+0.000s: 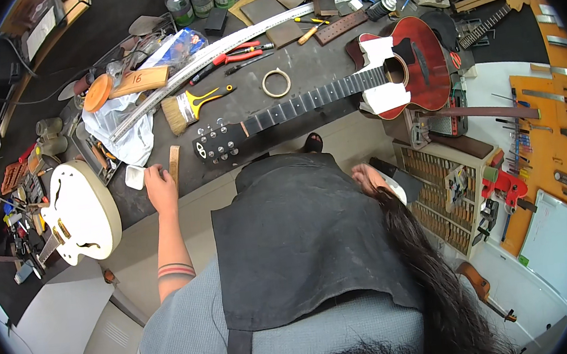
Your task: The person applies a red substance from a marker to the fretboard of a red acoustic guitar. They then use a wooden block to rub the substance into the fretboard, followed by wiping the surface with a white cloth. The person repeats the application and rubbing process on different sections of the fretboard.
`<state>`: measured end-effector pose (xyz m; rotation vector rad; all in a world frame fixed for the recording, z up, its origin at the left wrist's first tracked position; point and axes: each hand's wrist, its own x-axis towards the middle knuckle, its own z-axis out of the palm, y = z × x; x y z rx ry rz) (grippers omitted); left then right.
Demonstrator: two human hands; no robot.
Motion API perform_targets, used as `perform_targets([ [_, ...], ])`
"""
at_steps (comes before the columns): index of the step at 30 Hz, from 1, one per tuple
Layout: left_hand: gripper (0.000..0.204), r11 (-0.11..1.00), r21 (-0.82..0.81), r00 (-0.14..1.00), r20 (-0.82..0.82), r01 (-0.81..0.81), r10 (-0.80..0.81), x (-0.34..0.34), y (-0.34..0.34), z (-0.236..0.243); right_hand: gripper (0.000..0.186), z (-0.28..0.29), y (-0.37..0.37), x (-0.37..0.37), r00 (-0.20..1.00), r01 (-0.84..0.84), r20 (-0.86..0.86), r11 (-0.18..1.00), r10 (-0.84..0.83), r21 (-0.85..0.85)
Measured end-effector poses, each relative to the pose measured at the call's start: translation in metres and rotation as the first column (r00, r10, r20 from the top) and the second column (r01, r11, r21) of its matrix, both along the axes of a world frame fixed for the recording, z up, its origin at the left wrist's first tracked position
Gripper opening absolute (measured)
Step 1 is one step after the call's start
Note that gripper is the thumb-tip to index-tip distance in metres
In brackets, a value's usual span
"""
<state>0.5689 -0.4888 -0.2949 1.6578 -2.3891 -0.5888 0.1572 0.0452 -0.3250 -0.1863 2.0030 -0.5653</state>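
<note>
At the bench's near edge on the left, my left hand has its fingers closed against the side of a small white square cup. Just to the right of those fingers lies a narrow wooden strip. My right hand hangs low beside the dark apron, away from the bench top. Long hair partly covers it, and its grip is unclear. Close by it is a white rounded object whose kind I cannot make out. A dark red acoustic guitar lies across the bench, white sheets around its fretboard end.
A cream hollow-body guitar lies at the left. A wide brush, a ring, red-handled pliers and a long metal ruler are on the bench. A rack of small tools stands right of me.
</note>
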Motion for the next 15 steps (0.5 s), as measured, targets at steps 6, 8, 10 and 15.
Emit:
perform_targets([
  [6,0.042,0.997,-0.068,0.998,0.059,0.026,-0.022,0.012,0.005,-0.004,0.040,0.028,-0.058,0.002,0.996,-0.071,-0.056,0.992,0.065,-0.104],
  [8,0.048,0.996,-0.040,0.989,0.131,0.077,-0.072,0.014,0.012,-0.002,0.040,0.030,-0.055,0.005,0.991,-0.119,-0.066,0.992,0.116,-0.044],
  [10,0.055,0.990,-0.023,0.970,0.205,0.139,-0.132,0.017,0.014,0.001,0.039,0.031,-0.043,0.010,0.975,-0.199,-0.095,0.980,0.200,0.019],
  [15,0.048,0.976,0.097,0.954,0.214,0.193,-0.210,0.007,0.018,-0.007,0.036,-0.026,0.048,-0.001,0.972,-0.235,0.024,0.944,0.236,0.231],
])
